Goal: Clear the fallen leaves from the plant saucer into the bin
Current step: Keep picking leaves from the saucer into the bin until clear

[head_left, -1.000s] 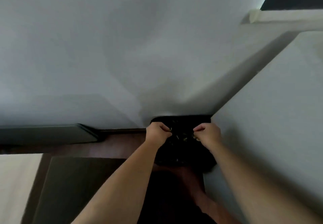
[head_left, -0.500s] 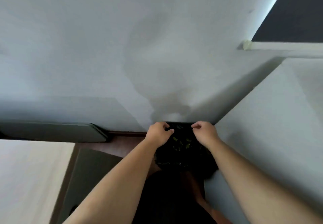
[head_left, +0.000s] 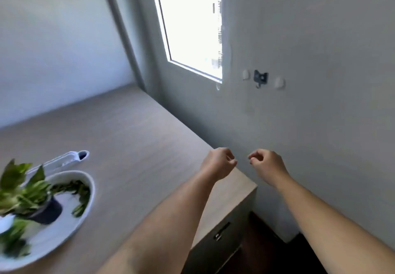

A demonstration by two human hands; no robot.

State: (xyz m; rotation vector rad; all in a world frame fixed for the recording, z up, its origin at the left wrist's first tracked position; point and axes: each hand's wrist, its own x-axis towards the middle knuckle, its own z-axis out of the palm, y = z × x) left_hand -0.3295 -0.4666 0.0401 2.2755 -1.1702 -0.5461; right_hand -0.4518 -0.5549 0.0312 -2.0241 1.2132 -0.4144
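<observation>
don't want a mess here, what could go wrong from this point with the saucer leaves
1. Leaves lie right against the potted plant in the saucer; grabbing them could knock the pot over.
2. The bin is out of view, so the left hand and right hand would likely carry leaves off the table, and bits may drop on the way.

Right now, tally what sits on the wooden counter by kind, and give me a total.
White saucer: 1
Potted plant: 1
White spouted container: 1
Loose leaves in the saucer: too blurred to count
Total: 3, leaves aside
</observation>
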